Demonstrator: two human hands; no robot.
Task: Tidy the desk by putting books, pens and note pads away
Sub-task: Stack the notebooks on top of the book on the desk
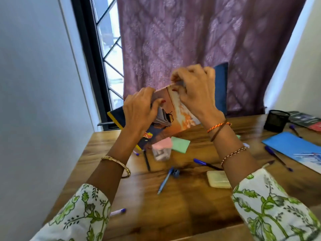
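Note:
Both hands hold an orange-covered book tilted above the far side of the wooden desk. My left hand grips its lower left part, and my right hand pinches its top edge. Under it a dark blue book with a yellow edge lies at the desk's far left. Pink and green note pads lie just below the held book. Several blue pens are scattered on the desk.
A black mesh pen cup stands at the far right, with a blue folder in front of it. A cream eraser-like block and a small clear container lie mid-desk. A blue chair back and purple curtain are behind.

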